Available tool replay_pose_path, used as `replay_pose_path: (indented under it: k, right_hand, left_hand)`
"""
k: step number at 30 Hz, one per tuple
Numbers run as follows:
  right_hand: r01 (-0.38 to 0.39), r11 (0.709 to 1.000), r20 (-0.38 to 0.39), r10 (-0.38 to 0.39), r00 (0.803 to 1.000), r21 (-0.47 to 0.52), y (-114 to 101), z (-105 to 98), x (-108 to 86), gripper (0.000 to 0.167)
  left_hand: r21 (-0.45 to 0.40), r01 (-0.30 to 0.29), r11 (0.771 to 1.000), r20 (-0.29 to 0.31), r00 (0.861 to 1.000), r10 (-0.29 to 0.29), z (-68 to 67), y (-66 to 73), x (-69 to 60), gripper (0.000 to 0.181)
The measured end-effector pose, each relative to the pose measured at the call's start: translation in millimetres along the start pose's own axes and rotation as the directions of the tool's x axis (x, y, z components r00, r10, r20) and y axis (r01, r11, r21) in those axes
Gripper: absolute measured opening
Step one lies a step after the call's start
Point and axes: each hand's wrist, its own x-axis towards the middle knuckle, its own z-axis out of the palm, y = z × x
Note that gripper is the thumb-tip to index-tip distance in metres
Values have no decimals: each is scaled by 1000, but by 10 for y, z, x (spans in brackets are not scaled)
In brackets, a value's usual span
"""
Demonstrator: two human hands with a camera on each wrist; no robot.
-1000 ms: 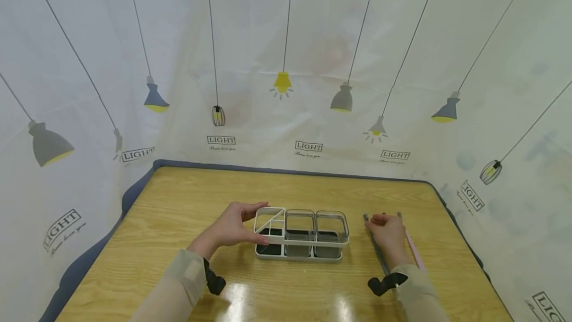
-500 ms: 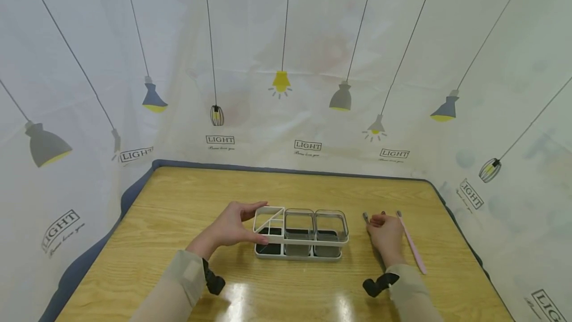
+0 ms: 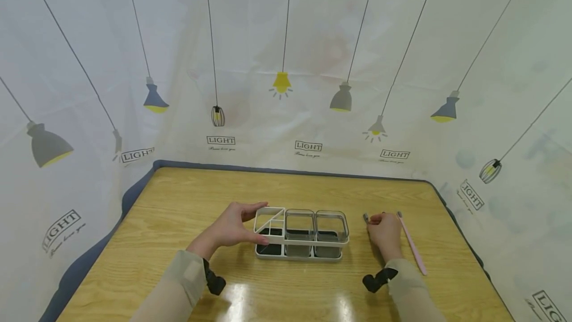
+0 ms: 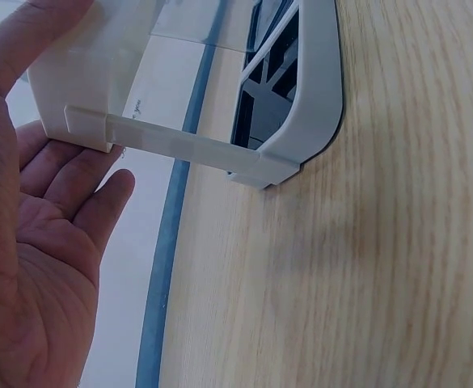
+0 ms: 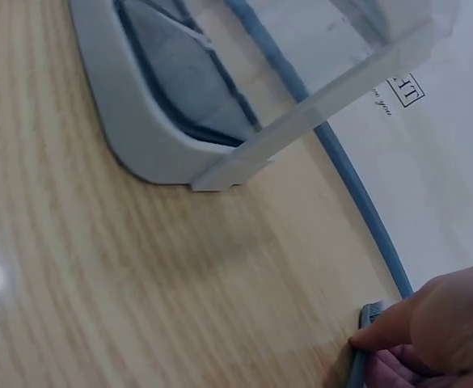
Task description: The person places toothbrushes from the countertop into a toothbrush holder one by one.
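Note:
A white rack [image 3: 300, 258] with clear cups and a divided section stands mid-table. My left hand [image 3: 228, 225] grips its left end, thumb in front and fingers behind; the left wrist view shows the hand [image 4: 42, 234] around the upper frame. To the right of the rack, my right hand [image 3: 385, 235] pinches a grey toothbrush near its head [image 3: 366, 217]. In the right wrist view the fingers [image 5: 390, 327] press on the toothbrush neck [image 5: 357, 368], low over the tabletop. The sleeve and hand cover much of its handle.
A pink toothbrush [image 3: 413, 247] lies just right of my right hand. The wooden table [image 3: 201, 183] has a blue-grey edge at the back, and a pale curtain [image 3: 250, 39] printed with lamps hangs around it.
My right hand has shifted slightly left, off the pink toothbrush's side, which now shows along its length. The grey toothbrush's handle is more hidden. My left hand and the rack have stayed put.

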Motion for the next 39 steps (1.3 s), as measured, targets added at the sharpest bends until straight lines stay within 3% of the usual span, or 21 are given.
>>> replay_pose_path:
  k: [7, 15, 24, 32, 39]
  right_hand:
    - [-45, 999, 27, 45, 999, 7, 42, -52, 43, 21]
    - [-77, 994, 31, 75, 997, 78, -72, -148, 35, 20]
    - [-74, 984, -65, 86, 994, 160, -232, -268, -15, 21]
    - [-92, 951, -114, 130, 985, 297, -377, -375, -40, 23]
    - [-106, 891, -89, 161, 983, 441, -521, -511, -50, 28]
  left_hand:
    - [2, 0, 1000, 9, 1000, 0, 10, 24, 22, 97]
    - [-4, 15, 1000, 7, 1000, -15, -3, 34, 14, 97]
    - [0, 21, 1000, 6, 1000, -21, -4, 32, 8, 98]
    - [-12, 12, 1000, 8, 1000, -11, -2, 21, 7, 99]
    - [-14, 18, 1000, 6, 1000, -18, 2, 32, -1, 98]
